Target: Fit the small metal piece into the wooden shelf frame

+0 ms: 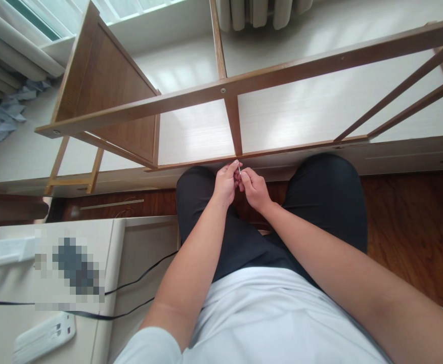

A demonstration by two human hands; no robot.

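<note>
Both hands meet just in front of my knees, at the foot of a wooden frame's upright slat [233,121]. My left hand [226,183] and my right hand [255,189] pinch a small thin metal piece [239,170] between their fingertips; what it is exactly is too small to tell. The piece sits right below the joint where the slat meets the frame's lower rail [293,148]. A wooden shelf frame [138,108] lies on its side across the floor ahead, with a screw head [223,90] in its upper rail.
A white cabinet [92,283] stands at my left with a black cable [138,280] and a white power strip [43,337] on it. Crumpled paper [5,114] lies far left by the curtain. A radiator [259,12] is at the top. Dark wood floor [414,227] extends right.
</note>
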